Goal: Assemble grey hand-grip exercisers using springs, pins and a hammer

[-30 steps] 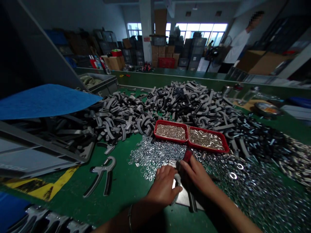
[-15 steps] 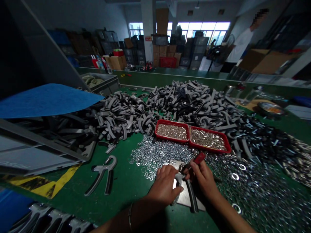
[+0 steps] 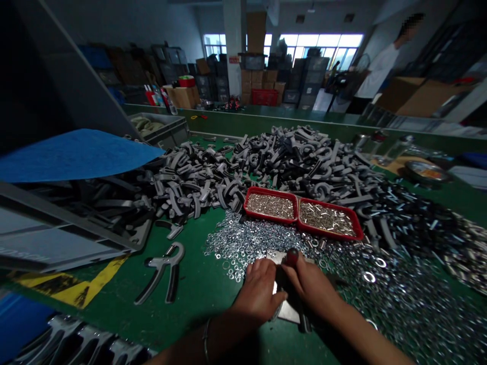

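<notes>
The left hand [image 3: 258, 291] and right hand [image 3: 310, 286] work close together, almost touching, low on a green workbench mat [image 3: 232, 329]. The left fingers [image 3: 258, 276] are closed and curl down over the head of a grey hand grip [image 3: 304, 322], most of which is hidden beneath the hands, with only its dark handle end showing below them. The right fingers [image 3: 300, 271] are closed around a tool with a red handle [image 3: 292, 257], whose tip is hidden. Both hands are above a flat steel plate [image 3: 285, 313], which shows at their edges. A thin bangle [image 3: 206, 339] circles the left wrist. Just beyond the hands lies a scatter of zinc-plated washers [image 3: 243, 243], and past them stands a red two-compartment tray [image 3: 300, 215], with small nuts in the left compartment and short metal pins in the right. A heap of grey grip handles [image 3: 289, 162] rises behind the tray. To the left, an assembled hand grip [image 3: 163, 271] lies on the mat, near a grey plastic crate [image 3: 68, 228] and a blue sheet [image 3: 76, 154]. A co-worker in a white shirt [image 3: 376, 71] stands far off by cardboard cartons [image 3: 407, 96].
</notes>
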Demonstrator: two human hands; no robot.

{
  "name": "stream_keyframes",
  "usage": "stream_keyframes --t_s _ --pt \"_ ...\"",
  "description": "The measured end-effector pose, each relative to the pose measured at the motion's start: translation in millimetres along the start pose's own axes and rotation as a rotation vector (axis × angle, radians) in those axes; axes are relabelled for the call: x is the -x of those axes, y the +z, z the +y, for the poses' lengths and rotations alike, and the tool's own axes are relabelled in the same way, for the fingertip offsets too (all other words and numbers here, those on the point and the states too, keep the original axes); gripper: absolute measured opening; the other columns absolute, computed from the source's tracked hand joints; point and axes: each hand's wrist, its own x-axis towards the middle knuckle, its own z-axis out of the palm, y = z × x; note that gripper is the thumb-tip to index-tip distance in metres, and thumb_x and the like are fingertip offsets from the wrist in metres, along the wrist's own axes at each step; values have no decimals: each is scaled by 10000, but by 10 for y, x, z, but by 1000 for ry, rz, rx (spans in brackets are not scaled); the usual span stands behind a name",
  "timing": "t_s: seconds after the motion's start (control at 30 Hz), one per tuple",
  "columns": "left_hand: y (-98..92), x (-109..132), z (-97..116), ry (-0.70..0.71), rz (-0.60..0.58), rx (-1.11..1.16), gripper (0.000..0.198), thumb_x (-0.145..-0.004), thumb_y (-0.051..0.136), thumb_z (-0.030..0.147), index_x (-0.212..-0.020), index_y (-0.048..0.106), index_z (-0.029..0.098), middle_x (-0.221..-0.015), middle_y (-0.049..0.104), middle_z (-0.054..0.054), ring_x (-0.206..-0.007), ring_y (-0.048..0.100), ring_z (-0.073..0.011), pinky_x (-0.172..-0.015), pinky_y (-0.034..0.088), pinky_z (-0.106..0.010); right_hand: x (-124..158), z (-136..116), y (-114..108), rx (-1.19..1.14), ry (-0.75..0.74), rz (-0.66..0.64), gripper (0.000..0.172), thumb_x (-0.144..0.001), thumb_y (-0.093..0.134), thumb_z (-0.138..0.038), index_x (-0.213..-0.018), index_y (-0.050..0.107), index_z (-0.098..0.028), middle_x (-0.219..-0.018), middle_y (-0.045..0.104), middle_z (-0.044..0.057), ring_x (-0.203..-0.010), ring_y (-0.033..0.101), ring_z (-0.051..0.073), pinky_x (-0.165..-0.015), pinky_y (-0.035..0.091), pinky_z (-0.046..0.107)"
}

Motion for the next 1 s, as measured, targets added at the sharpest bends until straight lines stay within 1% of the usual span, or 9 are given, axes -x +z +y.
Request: stream_keyframes --t_s 0.17,0.3,0.43,0.53,0.6,0.7,0.77,0.9,1.0 --pt "-35 -8 61 -44 -27 -32 424 -852 632 334 -1229 514 178 -1266 535 -104 -1186 436 -305 -1027 332 -459 -107 59 66 -123 -36 60 192 -930 497 -422 -895 535 -237 -729 623 25 -663 594 229 -645 426 335" --pt "-22 -26 72 -9 -38 -38 424 -841 638 326 -1229 533 192 -1266 538 -101 -1181 439 -309 -1014 333 -463 70 -93 57 -289 12 162 268 -938 481 -504 -851 513 -252 -683 594 11 -608 558 207 -585 445 327" --pt "11 -32 50 21 -38 -35 440 -817 660 293 -1232 546 200 -1257 542 -97 -1166 445 -301 -1002 332 -443 342 -486 -265 -665 70 205 346 -1012 219 -534 -862 423 -298 -421 423 -80 -362 379 164 -395 391 273" --pt "33 -25 -8 36 -25 20 440 -813 693 322 -1218 552 223 -1258 547 -74 -1173 449 -291 -1003 326 -430 389 -376 -602 -871 130 210 291 -995 326 -533 -911 470 -294 -400 469 -81 -319 291 133 -344 319 242" --pt "33 -37 -45 32 2 68 445 -798 726 335 -1195 553 232 -1246 555 -59 -1176 452 -281 -999 326 -420 367 -8 -812 -687 221 277 291 -962 434 -547 -945 522 -270 -519 585 -46 -352 361 124 -347 314 239" --pt "1 -100 -57 52 63 95 389 -803 742 319 -1137 567 225 -1196 574 -46 -1140 472 -258 -976 340 -394 358 669 -1075 -177 378 328 391 -892 502 -623 -812 544 -242 -610 606 -3 -490 522 173 -452 431 286" --pt "-31 -158 -35 115 65 65 266 -848 706 280 -1083 593 228 -1138 600 -29 -1105 490 -237 -968 341 -378 396 950 -1188 156 406 304 445 -866 486 -656 -864 579 -221 -699 650 52 -616 614 248 -569 509 368" --pt "-37 -226 50 202 67 -83 129 -906 655 247 -1030 631 220 -1064 633 -22 -1075 499 -236 -959 332 -390 519 845 -1116 623 205 388 597 -907 435 -632 -1191 561 -122 -1081 661 218 -1026 621 404 -894 484 560" --pt "10 -233 117 182 73 -205 123 -916 645 267 -1018 649 197 -1039 637 -40 -1035 512 -249 -927 353 -402 557 480 -765 484 26 310 429 -988 395 -486 -1265 525 -186 -1208 631 165 -1134 594 318 -986 479 491"
